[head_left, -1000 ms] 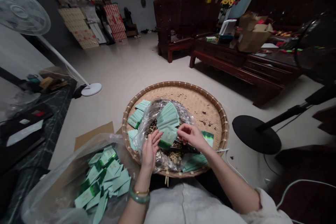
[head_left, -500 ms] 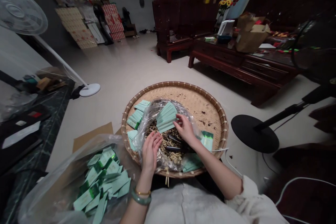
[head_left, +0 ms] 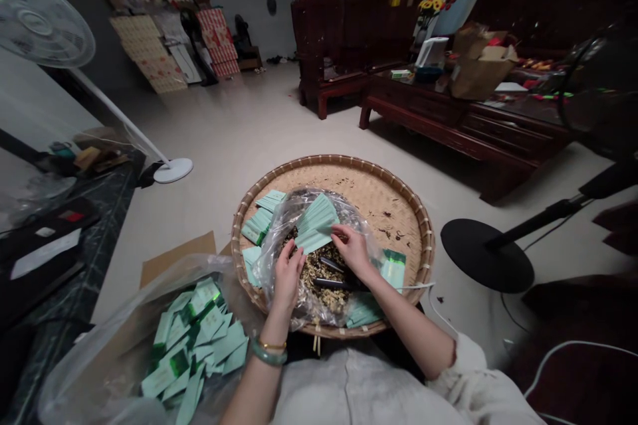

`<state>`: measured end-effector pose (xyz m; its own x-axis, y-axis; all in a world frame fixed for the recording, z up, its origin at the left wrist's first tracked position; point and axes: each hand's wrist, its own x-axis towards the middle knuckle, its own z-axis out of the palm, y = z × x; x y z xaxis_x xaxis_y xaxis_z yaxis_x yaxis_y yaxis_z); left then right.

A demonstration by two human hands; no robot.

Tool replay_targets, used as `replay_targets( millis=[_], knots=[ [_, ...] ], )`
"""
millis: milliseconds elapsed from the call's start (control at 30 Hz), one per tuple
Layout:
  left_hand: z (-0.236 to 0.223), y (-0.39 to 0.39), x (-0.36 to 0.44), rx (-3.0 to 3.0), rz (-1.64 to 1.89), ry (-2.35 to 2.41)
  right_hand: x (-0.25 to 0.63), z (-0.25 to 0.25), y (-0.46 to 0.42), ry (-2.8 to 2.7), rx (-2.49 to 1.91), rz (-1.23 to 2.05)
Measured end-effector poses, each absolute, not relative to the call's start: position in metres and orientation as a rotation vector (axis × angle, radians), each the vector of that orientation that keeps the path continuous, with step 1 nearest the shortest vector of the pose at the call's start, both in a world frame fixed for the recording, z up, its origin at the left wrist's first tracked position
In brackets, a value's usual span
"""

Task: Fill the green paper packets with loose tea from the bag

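A round woven basket tray (head_left: 399, 199) lies in front of me. In it sits a clear plastic bag (head_left: 279, 239) with dried loose bits (head_left: 321, 275) and a fanned stack of pale green packets (head_left: 316, 219). My right hand (head_left: 351, 249) pinches the lower edge of that stack. My left hand (head_left: 288, 272) hovers over the loose bits beside the stack, fingers bent and together, touching the lowest packet. A dark tool (head_left: 331, 265) lies on the loose bits under my right hand.
More green packets (head_left: 262, 216) lie on the tray's left and right. A clear bag of green packets (head_left: 199, 339) sits at lower left on cardboard. A white fan (head_left: 44, 20) stands left, a black fan base (head_left: 486, 255) right, and a dark wooden table (head_left: 463, 123) behind.
A second ago both hands held one green packet over the bag. The packet is gone from my hands; my right hand moved up to the fanned stack and my left hand followed.
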<state>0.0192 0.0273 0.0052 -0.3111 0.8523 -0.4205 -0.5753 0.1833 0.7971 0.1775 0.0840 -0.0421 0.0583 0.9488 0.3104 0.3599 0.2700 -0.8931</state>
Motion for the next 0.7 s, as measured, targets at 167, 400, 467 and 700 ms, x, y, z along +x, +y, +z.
replay_targets(
  millis=[167, 400, 467, 700],
  knots=[
    [0.003, 0.026, 0.018, 0.351, 1.459, 1.196, 0.178, -0.044, 0.088, -1.522, -1.294, 0.692],
    [0.002, 0.021, 0.011, 0.377, 1.507, 1.154, 0.189, -0.021, 0.081, -1.672, -1.124, 0.663],
    [0.005, 0.018, 0.010, 0.369, 1.484, 1.156, 0.194, -0.012, 0.071, -1.756, -0.954, 0.613],
    [0.014, 0.009, 0.012, 0.649, 1.151, 1.095, 0.200, 0.007, 0.044, -1.731, -0.853, 0.682]
  ],
)
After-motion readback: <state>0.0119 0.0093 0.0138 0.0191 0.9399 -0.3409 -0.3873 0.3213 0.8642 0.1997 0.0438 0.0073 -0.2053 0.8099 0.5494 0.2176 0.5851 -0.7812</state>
